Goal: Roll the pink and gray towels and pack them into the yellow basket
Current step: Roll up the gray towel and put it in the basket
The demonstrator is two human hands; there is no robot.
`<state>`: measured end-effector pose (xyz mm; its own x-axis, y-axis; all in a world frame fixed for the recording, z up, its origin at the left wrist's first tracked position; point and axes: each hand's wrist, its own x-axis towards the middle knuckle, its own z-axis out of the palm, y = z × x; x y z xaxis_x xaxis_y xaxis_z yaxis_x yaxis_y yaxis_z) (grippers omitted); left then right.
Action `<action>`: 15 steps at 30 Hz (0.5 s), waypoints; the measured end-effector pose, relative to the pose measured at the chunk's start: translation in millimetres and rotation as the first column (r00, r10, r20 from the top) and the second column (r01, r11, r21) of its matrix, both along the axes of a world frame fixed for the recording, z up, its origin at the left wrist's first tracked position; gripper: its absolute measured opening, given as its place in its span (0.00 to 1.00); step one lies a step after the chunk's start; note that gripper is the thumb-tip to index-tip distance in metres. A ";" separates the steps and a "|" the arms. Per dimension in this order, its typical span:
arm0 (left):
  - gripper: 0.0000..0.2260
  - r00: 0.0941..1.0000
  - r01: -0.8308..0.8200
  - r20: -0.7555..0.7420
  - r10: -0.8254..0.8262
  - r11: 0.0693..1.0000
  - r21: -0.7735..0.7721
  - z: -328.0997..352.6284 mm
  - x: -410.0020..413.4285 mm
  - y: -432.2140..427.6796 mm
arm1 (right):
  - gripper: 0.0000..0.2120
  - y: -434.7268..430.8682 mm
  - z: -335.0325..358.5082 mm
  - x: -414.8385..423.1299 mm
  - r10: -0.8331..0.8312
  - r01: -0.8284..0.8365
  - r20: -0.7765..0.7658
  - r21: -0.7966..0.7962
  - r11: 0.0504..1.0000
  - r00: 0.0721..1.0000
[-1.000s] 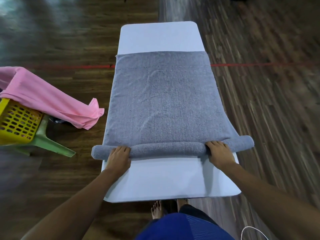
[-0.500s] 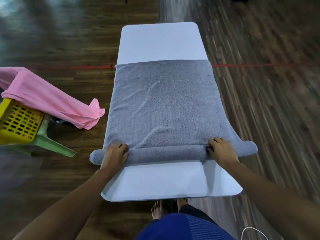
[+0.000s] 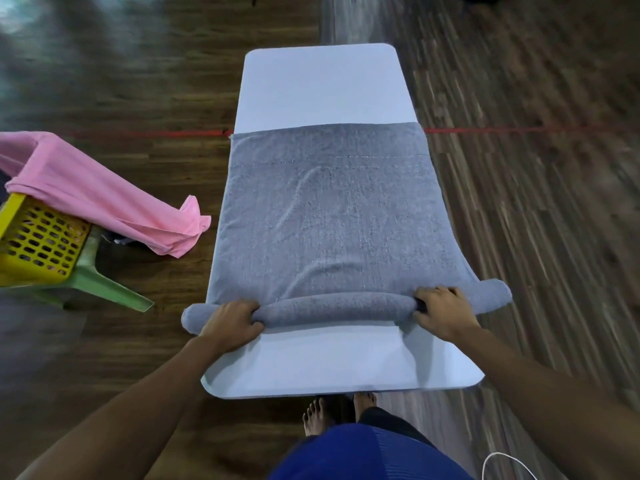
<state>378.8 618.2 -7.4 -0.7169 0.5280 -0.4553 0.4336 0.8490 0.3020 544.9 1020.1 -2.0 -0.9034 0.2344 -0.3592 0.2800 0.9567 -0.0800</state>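
A gray towel (image 3: 329, 216) lies flat along the white table (image 3: 325, 84), its near end wound into a thick roll across the table. My left hand (image 3: 230, 322) grips the roll near its left end, fingers curled over the top. My right hand (image 3: 443, 311) grips it near the right end in the same way. Both roll ends stick out past the table's sides. The pink towel (image 3: 93, 195) is draped loosely over the yellow basket (image 3: 38, 237) at the left, one end hanging off it.
The yellow basket sits on a green plastic stool (image 3: 100, 282) on the dark wooden floor. A red line (image 3: 519, 129) crosses the floor behind the table. My bare feet (image 3: 318, 414) stand at the table's near edge. A white cable (image 3: 502, 462) shows at lower right.
The roll has grown thicker and the towel's far edge has slid toward me, baring more table at the back. Both hands stayed on the roll, turning it forward.
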 end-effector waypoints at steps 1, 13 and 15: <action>0.14 0.996 -0.019 0.082 0.019 1.000 -0.007 1.2 -3.7 -0.4 | 0.14 0.6 4.1 -3.5 -0.015 0.016 0.055 -0.022 1.000 0.998; 0.16 0.928 0.042 -0.372 0.013 0.989 0.139 -14.3 17.2 1.9 | 0.11 -7.3 -12.9 11.2 -0.078 0.073 -0.237 -0.028 0.997 0.968; 0.22 0.945 0.056 -0.325 -0.037 0.997 0.048 -16.1 23.0 -1.9 | 0.22 -4.3 -14.2 17.5 -0.038 0.035 -0.131 -0.031 0.999 0.991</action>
<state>401.8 616.2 -23.5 -0.7946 0.5822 -0.1720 0.5544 0.8114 0.1851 562.4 1015.8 -16.3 -0.9342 0.2593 -0.2452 0.2999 0.9427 -0.1460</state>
